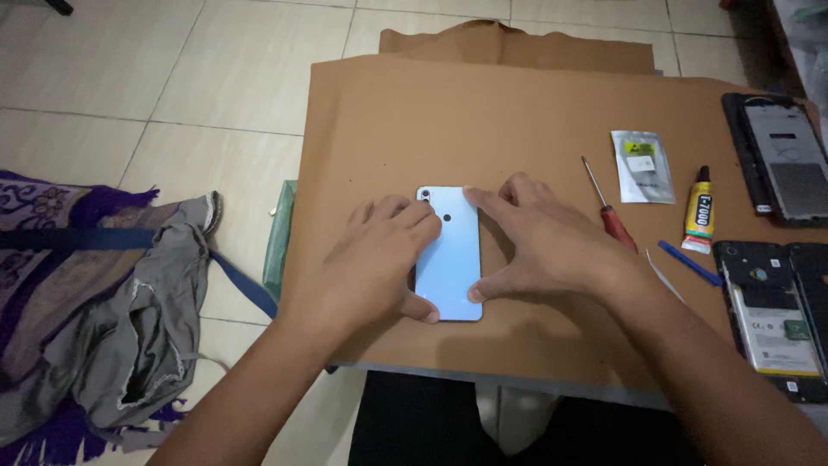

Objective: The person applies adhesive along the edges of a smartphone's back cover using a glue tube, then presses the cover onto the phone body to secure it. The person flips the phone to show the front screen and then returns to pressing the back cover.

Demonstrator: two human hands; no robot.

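Pale tiled floor (172, 78) with dark grout lines, dim indoor light. Low table (517, 112) topped with brown cardboard fills centre and right. Left near: crumpled grey cloth (155, 319) over purple patterned rug (43, 207). Dark chair foot (59, 7) at far left corner

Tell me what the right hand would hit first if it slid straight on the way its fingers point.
The right hand points left across the light blue phone, which its fingers already press. Past it, it would probably meet the left hand first.
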